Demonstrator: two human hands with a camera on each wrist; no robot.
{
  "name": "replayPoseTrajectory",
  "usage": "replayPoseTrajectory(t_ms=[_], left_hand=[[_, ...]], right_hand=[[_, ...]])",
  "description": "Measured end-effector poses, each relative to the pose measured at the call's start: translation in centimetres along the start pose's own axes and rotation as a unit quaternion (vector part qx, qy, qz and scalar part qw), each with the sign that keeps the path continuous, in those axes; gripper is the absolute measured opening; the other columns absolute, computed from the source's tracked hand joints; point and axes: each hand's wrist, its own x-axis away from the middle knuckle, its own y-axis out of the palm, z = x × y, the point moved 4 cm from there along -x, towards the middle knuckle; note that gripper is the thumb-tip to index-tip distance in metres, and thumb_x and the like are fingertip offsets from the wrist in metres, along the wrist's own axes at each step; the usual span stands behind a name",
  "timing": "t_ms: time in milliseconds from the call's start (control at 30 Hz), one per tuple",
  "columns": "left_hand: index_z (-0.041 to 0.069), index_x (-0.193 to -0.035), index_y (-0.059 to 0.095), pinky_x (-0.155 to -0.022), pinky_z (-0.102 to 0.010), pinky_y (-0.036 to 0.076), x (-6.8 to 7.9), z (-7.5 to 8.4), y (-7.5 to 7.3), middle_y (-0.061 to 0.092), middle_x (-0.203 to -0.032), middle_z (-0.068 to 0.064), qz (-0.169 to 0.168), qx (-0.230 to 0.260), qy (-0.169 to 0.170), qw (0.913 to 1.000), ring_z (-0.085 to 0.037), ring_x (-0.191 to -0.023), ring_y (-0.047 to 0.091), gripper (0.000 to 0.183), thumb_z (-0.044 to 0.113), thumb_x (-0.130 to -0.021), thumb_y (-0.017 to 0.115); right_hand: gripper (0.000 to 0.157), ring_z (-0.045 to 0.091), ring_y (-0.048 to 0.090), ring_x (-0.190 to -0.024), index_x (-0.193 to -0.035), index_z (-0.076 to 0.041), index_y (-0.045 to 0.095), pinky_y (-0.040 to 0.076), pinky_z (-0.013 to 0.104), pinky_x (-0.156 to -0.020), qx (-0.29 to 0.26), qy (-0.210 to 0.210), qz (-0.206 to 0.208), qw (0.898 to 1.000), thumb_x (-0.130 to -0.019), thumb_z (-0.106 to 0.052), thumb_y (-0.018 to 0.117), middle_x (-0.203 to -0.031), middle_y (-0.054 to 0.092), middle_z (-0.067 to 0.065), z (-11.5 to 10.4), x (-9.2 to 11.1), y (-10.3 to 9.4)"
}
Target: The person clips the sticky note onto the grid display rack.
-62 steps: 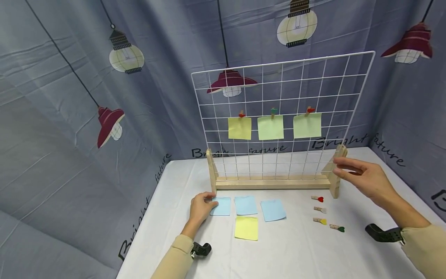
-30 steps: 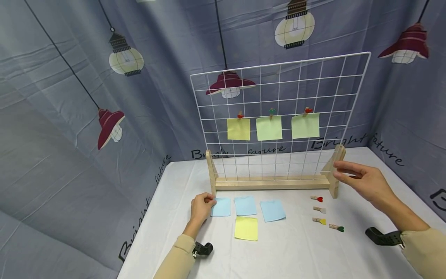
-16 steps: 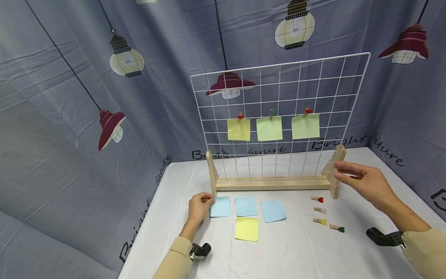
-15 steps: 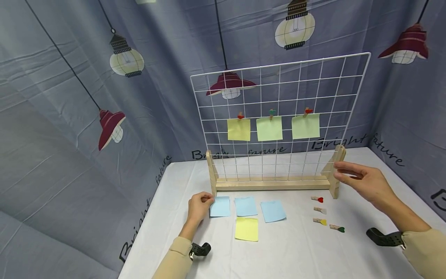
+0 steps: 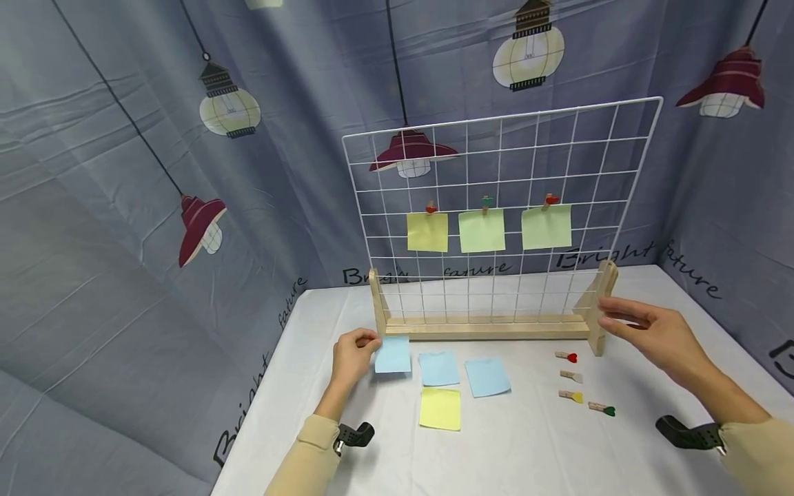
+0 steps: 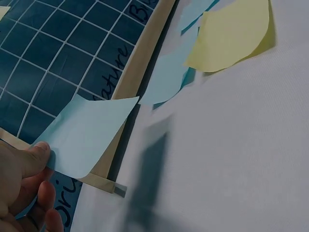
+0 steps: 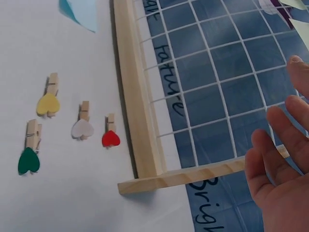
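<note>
My left hand (image 5: 351,355) pinches a blue sticky note (image 6: 91,130) at its corner between thumb and fingers. The note is lifted off the table, its shadow falling below it in the left wrist view. My right hand (image 5: 651,331) hovers by the right wooden foot of the white wire grid rack (image 5: 484,329), fingers loosely bent and holding nothing. Two more blue notes (image 5: 439,368) and a yellow note (image 5: 440,409) lie on the table. On the grid hang a yellow note (image 5: 427,233) and two pale green notes (image 5: 482,231), each under a small heart clothespin (image 5: 486,201).
Several loose heart clothespins lie at the table's right: red (image 7: 111,138), white (image 7: 82,128), yellow (image 7: 48,104) and green (image 7: 29,161). The white tablecloth (image 5: 509,448) covers the table. A grey curtain (image 5: 298,207) printed with lamps hangs behind the rack.
My left hand has taken the leftmost blue note by its corner and raised it from the table toward the rack. My right hand has stayed nearly still beside the rack.
</note>
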Motion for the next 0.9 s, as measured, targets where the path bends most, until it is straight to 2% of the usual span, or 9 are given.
replayPoseTrajectory(t_ms=[100,167,267,367,467,567,667,767,900], left_hand=[[0.014,-0.093,0.079,-0.071,-0.030,0.050,-0.2,0.5,-0.2,0.077,-0.083,0.000,0.005,0.002,0.003,1.0000,-0.011,-0.075,0.066,0.004,0.017,-0.090,0.081],[0.013,-0.093,0.079,-0.070,-0.029,0.050,-0.3,0.8,-0.2,0.076,-0.082,0.000,0.007,0.005,0.005,0.9999,-0.010,-0.075,0.065,0.005,0.017,-0.090,0.081],[0.013,-0.093,0.079,-0.070,-0.029,0.050,-0.4,1.1,-0.4,0.076,-0.082,0.000,0.009,0.009,0.008,0.9999,-0.010,-0.075,0.065,0.005,0.017,-0.090,0.081],[0.014,-0.093,0.080,-0.072,-0.031,0.051,-0.5,1.5,-0.5,0.077,-0.083,0.000,0.010,0.012,0.011,0.9998,-0.010,-0.076,0.066,0.005,0.018,-0.090,0.081],[0.015,-0.093,0.080,-0.076,-0.033,0.052,-0.5,1.8,-0.6,0.077,-0.084,0.001,0.010,0.016,0.013,0.9997,-0.010,-0.078,0.068,0.006,0.019,-0.089,0.082],[0.016,-0.093,0.080,-0.078,-0.034,0.053,-0.6,2.2,-0.8,0.078,-0.085,0.001,0.011,0.022,0.017,0.9996,-0.012,-0.079,0.069,0.005,0.020,-0.090,0.081],[0.016,-0.094,0.080,-0.079,-0.035,0.053,-0.7,2.7,-0.8,0.078,-0.085,0.001,0.013,0.026,0.020,0.9994,-0.013,-0.081,0.069,0.004,0.019,-0.090,0.080],[0.017,-0.094,0.080,-0.080,-0.036,0.052,-0.8,3.0,-0.9,0.078,-0.086,0.001,0.015,0.025,0.022,0.9993,-0.014,-0.082,0.069,0.004,0.019,-0.091,0.080],[0.018,-0.093,0.080,-0.083,-0.039,0.054,-1.0,3.5,-0.9,0.078,-0.086,0.002,0.017,0.023,0.027,0.9992,-0.016,-0.084,0.070,0.005,0.022,-0.091,0.080]], right_hand=[[0.069,-0.022,0.037,-0.098,-0.147,-0.004,0.056,0.043,0.008,-0.073,0.002,0.006,-0.002,1.000,-0.097,-0.050,0.068,-0.122,0.054,-0.031,0.4,0.3,0.3],[0.068,-0.014,0.046,-0.105,-0.146,-0.004,0.056,0.044,0.010,-0.074,0.009,0.008,-0.004,1.000,-0.097,-0.050,0.068,-0.127,0.061,-0.020,0.7,0.4,0.4],[0.068,0.019,0.058,-0.123,-0.147,-0.003,0.055,0.056,0.029,-0.083,0.016,0.013,-0.009,1.000,-0.099,-0.049,0.066,-0.140,0.064,0.011,1.1,0.8,0.8],[0.069,0.053,0.048,-0.129,-0.148,0.001,0.051,0.055,0.057,-0.090,0.013,0.022,-0.019,1.000,-0.101,-0.047,0.064,-0.147,0.052,0.033,1.7,1.2,1.2],[0.070,0.058,0.044,-0.132,-0.149,0.003,0.049,0.049,0.068,-0.092,0.000,0.036,-0.030,0.999,-0.101,-0.046,0.064,-0.149,0.047,0.036,2.3,1.6,1.7],[0.069,0.056,0.045,-0.132,-0.149,0.003,0.050,0.053,0.059,-0.089,0.001,0.043,-0.035,0.998,-0.101,-0.046,0.064,-0.148,0.050,0.035,2.9,1.8,2.0],[0.068,0.054,0.049,-0.129,-0.147,0.003,0.053,0.057,0.035,-0.080,0.007,0.048,-0.036,0.998,-0.100,-0.046,0.066,-0.145,0.054,0.033,3.4,2.1,2.3],[0.067,0.052,0.051,-0.126,-0.145,0.003,0.055,0.050,0.018,-0.070,0.010,0.052,-0.036,0.998,-0.100,-0.045,0.067,-0.144,0.055,0.033,3.8,2.3,2.4],[0.069,0.053,0.051,-0.126,-0.143,0.005,0.056,0.057,0.029,-0.075,0.012,0.062,-0.043,0.997,-0.099,-0.046,0.068,-0.143,0.056,0.034,4.6,2.5,2.6]])
